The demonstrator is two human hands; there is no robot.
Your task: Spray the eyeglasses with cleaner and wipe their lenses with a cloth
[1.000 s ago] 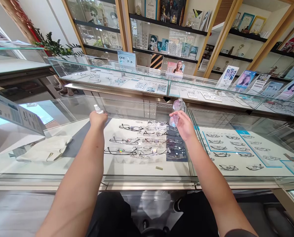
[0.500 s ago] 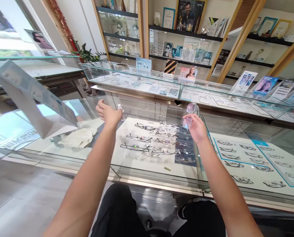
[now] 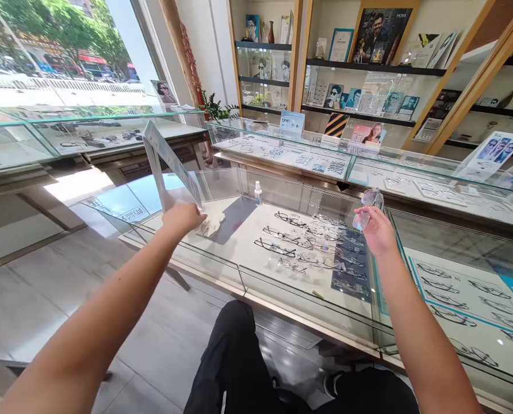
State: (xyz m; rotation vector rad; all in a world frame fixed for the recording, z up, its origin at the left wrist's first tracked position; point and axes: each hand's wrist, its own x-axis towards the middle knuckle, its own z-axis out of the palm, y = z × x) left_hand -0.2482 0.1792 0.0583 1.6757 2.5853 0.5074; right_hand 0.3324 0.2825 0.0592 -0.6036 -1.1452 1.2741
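Observation:
In my right hand [image 3: 379, 233] is a pair of glasses [image 3: 368, 210], pinched between thumb and fingers above the glass counter. My left hand [image 3: 183, 221] is at the left part of the counter, beside a pale crumpled cloth [image 3: 213, 223] and in front of the leaning display board [image 3: 172, 167]. The fingers of that hand are mostly hidden behind its back, and what they hold, if anything, cannot be seen. A small white bottle [image 3: 257, 193] stands upright on the counter, to the right of the cloth.
Rows of glasses [image 3: 280, 247] lie inside the glass counter [image 3: 282, 282]. Another glass case [image 3: 303, 141] runs behind it, with wooden shelves [image 3: 368, 66] farther back. At the left stand a window and a further case [image 3: 105, 135]. My legs are below the counter edge.
My left hand has moved left and down, away from the bottle to the cloth. The view has turned left. The glasses remain in my right hand.

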